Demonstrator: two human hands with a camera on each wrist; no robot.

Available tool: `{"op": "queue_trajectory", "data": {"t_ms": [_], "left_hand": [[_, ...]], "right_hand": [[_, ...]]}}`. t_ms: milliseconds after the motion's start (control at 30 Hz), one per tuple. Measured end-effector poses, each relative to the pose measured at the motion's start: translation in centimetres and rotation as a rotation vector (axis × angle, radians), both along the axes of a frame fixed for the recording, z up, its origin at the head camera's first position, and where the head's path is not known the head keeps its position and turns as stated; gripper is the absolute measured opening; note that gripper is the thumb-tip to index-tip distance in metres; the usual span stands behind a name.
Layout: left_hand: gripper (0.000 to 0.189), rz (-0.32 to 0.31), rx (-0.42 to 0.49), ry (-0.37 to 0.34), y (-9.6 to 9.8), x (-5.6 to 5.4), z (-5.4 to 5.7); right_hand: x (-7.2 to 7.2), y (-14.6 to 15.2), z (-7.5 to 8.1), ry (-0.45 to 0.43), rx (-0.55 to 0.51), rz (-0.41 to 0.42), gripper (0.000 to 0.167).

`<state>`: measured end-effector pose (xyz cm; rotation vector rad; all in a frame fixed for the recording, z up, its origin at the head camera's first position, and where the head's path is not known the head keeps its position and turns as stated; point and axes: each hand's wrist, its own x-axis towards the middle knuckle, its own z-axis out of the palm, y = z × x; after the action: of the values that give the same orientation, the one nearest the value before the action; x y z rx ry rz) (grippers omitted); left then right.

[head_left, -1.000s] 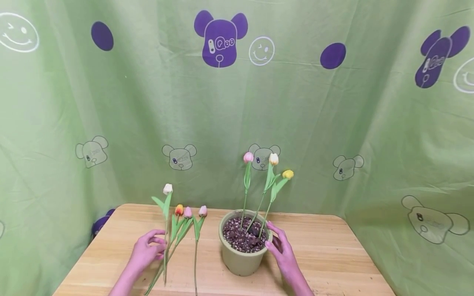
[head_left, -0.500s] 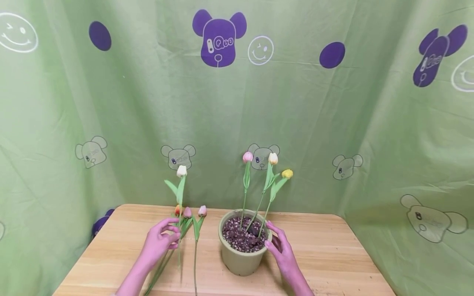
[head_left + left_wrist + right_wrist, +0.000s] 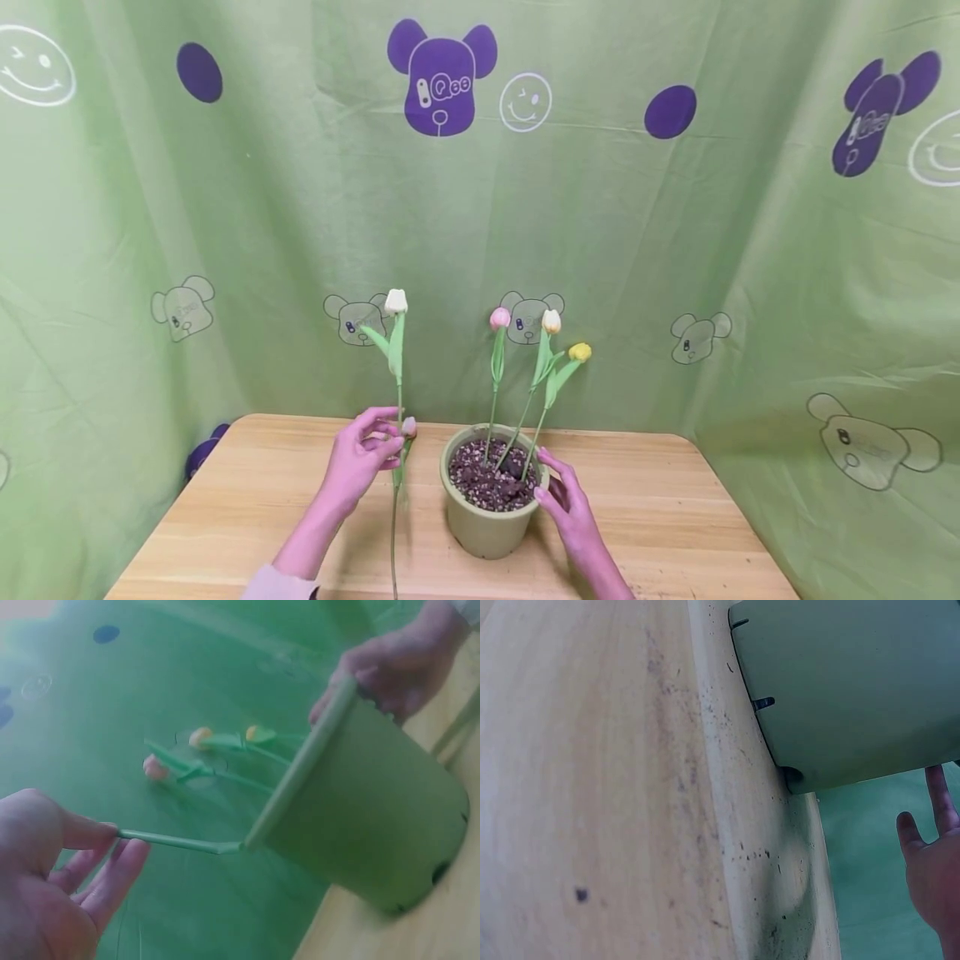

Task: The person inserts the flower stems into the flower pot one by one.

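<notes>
My left hand (image 3: 360, 458) pinches the stem of a white tulip (image 3: 396, 302) between thumb and fingers, holding it upright left of the pot. In the left wrist view the lower stem (image 3: 180, 841) runs from the left hand toward the rim; whether they touch I cannot tell. A green flower pot (image 3: 489, 532) filled with dark soil stands on the table, with a pink tulip (image 3: 499, 318), a cream tulip (image 3: 551, 322) and a yellow tulip (image 3: 580, 352) planted in it. My right hand (image 3: 573, 512) rests against the pot's right side, fingers spread at the rim.
A pale pink tulip (image 3: 408, 427) lies on the wooden table (image 3: 645, 517), partly behind the left hand. Other loose tulips are hidden by the left arm. A green printed curtain (image 3: 600, 225) encloses the back and sides. Dark specks dot the wood in the right wrist view.
My left hand has moved right and upward with the white tulip, toward the pot. Its arm now covers the orange and pink tulips on the table. The right hand stays at the pot.
</notes>
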<state>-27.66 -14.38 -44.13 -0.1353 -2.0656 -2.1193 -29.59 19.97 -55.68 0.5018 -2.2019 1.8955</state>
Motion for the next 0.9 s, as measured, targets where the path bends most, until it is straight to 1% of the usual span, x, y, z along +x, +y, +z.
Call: {"op": "queue_trajectory", "data": {"t_ms": [200,400,600,767,900], "left_hand": [[0.048,0.020,-0.007,0.086,1.7,-1.2,1.2],[0.050,0.015,0.023,0.115,3.2,-2.3,1.5],[0.048,0.031,0.024,0.151,4.8,-3.2,1.2],[0.044,0.045,0.027,0.190,5.8,-4.0,0.6],[0.043,0.058,0.007,0.207,6.5,-4.6,0.0]], "right_hand": [[0.0,0.1,0.0,-0.017,-0.002,-0.008,0.051],[0.0,0.1,0.0,-0.031,-0.012,-0.002,0.052],[-0.1,0.0,0.0,0.006,0.004,-0.004,0.051],[0.0,0.0,0.0,0.016,0.013,-0.012,0.052],[0.0,-0.1,-0.1,0.008,0.005,-0.008,0.052]]}}
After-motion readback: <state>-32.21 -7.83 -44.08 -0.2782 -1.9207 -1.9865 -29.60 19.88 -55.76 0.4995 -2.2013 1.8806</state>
